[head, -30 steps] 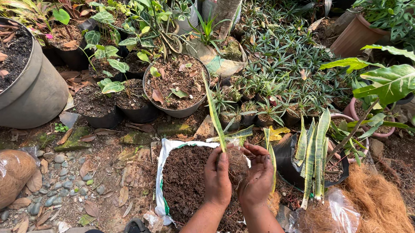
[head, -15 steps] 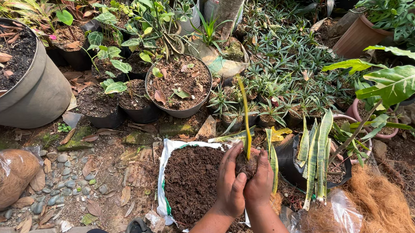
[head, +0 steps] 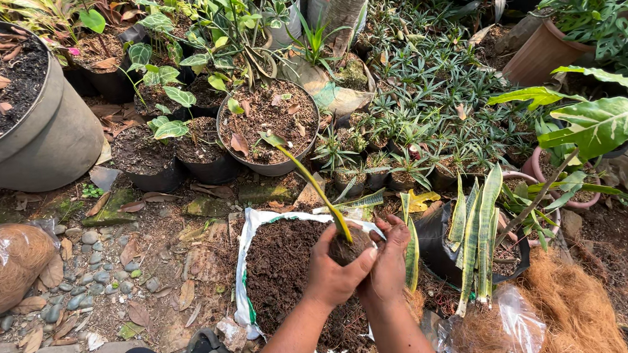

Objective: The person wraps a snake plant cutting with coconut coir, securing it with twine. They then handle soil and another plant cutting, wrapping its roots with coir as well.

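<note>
Tilting leaf point(head: 315, 187) now leftward, hands point(head: 360, 272) lower

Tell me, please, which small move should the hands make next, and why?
Probably keep pressing the soil ball firm: both hands, left and right, cup it at the base of the long leaf, above the open soil sack.

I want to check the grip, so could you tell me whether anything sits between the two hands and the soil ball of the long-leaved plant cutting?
Nothing visible does. The left hand and right hand press directly on the soil ball of the plant cutting, cupping it from both sides above the white sack of soil.
</note>
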